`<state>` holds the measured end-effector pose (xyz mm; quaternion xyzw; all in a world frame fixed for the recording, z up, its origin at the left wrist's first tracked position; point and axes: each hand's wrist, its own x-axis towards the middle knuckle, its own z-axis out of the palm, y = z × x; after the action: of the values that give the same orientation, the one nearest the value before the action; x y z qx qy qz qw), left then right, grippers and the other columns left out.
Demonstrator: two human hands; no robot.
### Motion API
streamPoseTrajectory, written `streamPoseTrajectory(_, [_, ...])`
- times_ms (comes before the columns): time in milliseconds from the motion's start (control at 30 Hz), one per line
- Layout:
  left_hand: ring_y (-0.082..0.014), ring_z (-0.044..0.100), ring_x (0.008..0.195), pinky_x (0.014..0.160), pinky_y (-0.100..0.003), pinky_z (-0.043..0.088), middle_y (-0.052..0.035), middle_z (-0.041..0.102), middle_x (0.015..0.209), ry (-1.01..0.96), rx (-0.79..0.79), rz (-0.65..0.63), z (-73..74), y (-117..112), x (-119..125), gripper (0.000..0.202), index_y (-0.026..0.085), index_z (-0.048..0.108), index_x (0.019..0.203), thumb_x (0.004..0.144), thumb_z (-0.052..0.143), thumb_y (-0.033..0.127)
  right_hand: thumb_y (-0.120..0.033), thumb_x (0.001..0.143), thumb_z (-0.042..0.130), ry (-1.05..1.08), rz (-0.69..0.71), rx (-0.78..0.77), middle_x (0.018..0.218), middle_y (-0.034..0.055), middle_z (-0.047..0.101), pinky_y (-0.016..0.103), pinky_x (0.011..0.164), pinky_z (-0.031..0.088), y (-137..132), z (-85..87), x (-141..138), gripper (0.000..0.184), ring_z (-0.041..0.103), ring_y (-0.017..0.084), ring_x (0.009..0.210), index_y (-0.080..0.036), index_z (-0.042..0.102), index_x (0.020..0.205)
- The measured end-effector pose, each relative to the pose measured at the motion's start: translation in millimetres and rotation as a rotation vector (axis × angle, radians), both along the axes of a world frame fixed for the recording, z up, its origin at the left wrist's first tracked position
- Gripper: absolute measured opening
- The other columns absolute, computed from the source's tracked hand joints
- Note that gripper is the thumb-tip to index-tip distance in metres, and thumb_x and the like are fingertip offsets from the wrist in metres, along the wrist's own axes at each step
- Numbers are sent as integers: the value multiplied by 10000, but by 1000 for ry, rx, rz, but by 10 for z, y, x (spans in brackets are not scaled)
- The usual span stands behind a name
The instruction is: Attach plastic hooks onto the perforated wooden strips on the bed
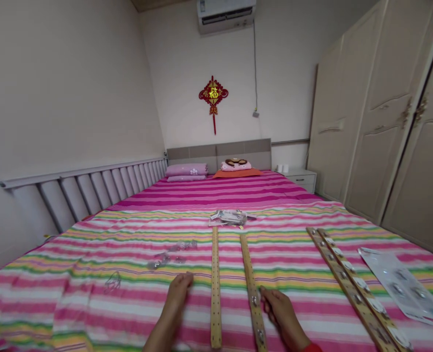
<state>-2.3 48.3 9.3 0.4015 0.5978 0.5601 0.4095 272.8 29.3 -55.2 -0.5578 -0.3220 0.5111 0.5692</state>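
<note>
Two long wooden strips lie side by side on the striped bed sheet point(91, 298). The left strip point(215, 283) is bare, with a row of small holes. The right strip point(251, 288) carries a few metal fittings near its close end. My left hand point(177, 291) rests on the sheet just left of the bare strip, fingers curled under. My right hand point(280, 308) lies beside the right strip, its fingertips touching the strip's edge by a fitting. A small pile of clear packets point(230, 217) sits beyond the strips' far ends.
Two more wooden strips with white fittings point(352, 283) lie at the right, next to a clear plastic bag point(399, 288). Loose clear wrappers point(170, 254) lie to the left. Pillows point(187, 171) sit at the headboard; a wardrobe point(385, 122) stands right, a padded wall rail point(91, 188) left.
</note>
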Motion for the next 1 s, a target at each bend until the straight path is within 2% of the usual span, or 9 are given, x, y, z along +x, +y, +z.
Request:
streamPoseTrajectory(100, [-87, 549, 514, 500, -184, 416, 4, 599, 601, -424, -202, -106, 218, -191, 270, 114, 167, 576, 638, 668, 663, 235, -538, 590, 654, 55, 8, 2, 335, -64, 418, 203, 322, 116, -42, 89, 12, 401, 241, 42, 267, -198, 483, 463])
streamPoseTrajectory(167, [-74, 564, 492, 470, -165, 417, -8, 616, 604, -602, -300, -147, 317, -305, 437, 83, 157, 580, 642, 712, 623, 167, -518, 589, 670, 60, 13, 48, 344, -68, 407, 205, 330, 145, -89, 177, -9, 400, 249, 44, 286, -198, 475, 450])
streamPoseTrajectory(300, [-55, 532, 419, 381, -137, 359, -12, 607, 559, -762, -408, -268, 398, -439, 706, 151, 140, 552, 614, 763, 578, 141, -422, 530, 768, -6, 87, 263, 519, -12, 566, 235, 473, 381, -239, 432, -129, 292, 492, 126, 490, -172, 631, 590])
streamPoseTrajectory(433, [-44, 510, 395, 346, -117, 303, 8, 588, 544, -765, -459, -359, 451, -522, 922, 146, 142, 530, 634, 768, 585, 161, -419, 632, 729, -217, 106, 451, 664, 11, 597, 254, 542, 412, -404, 700, -244, 283, 524, 153, 586, -184, 709, 790])
streamPoseTrajectory(533, [-30, 492, 379, 344, -103, 278, 28, 570, 534, -741, -478, -433, 493, -584, 1042, 103, 133, 542, 675, 775, 565, 148, -386, 696, 691, -330, 100, 586, 726, 27, 604, 250, 552, 415, -479, 821, -265, 213, 547, 158, 623, -198, 715, 791])
streamPoseTrajectory(600, [-25, 486, 379, 347, -98, 270, 34, 569, 538, -734, -474, -476, 502, -606, 1096, 74, 128, 553, 697, 769, 564, 141, -378, 723, 671, -339, 104, 607, 712, 33, 611, 251, 564, 424, -501, 850, -258, 187, 569, 166, 640, -196, 708, 749])
streamPoseTrajectory(733, [-18, 475, 390, 354, -96, 262, 29, 584, 556, -714, -479, -520, 481, -595, 1153, 106, 128, 561, 702, 761, 604, 205, -418, 731, 665, -266, 117, 546, 686, 43, 633, 263, 579, 445, -500, 823, -236, 239, 597, 184, 648, -182, 692, 711])
streamPoseTrajectory(833, [-29, 500, 429, 371, -106, 275, -7, 629, 622, -660, -489, -547, 475, -583, 1171, 207, 121, 583, 740, 732, 653, 316, -473, 673, 708, -172, 101, 461, 634, 35, 637, 260, 542, 430, -468, 782, -210, 304, 571, 169, 587, -170, 680, 688])
streamPoseTrajectory(1000, [-37, 507, 472, 413, -126, 271, 6, 634, 655, -465, -350, -526, 418, -585, 1199, 375, 134, 600, 798, 565, 779, 367, -520, 527, 787, 23, 88, 323, 483, -13, 579, 242, 467, 382, -398, 733, -129, 394, 487, 120, 449, -163, 652, 625])
